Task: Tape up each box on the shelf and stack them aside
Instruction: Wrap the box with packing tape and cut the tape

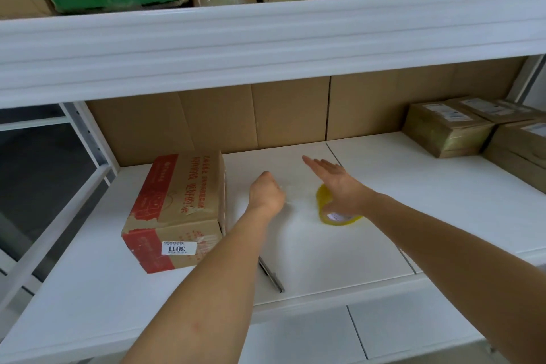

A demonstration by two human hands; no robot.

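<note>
Two hands over the shelf (369,233): left hand (266,193) fisted, seemingly pinching tape, right hand (336,183) flat on the tape roll (335,213), beside the stiff, probably light red box (177,210), best gripped by its sides.

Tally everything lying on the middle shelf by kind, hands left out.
Red and brown box: 1
Taped brown boxes at the right end: 3
Yellow tape roll: 1
Metal cutter, partly hidden by the left forearm: 1
Total: 6
</note>
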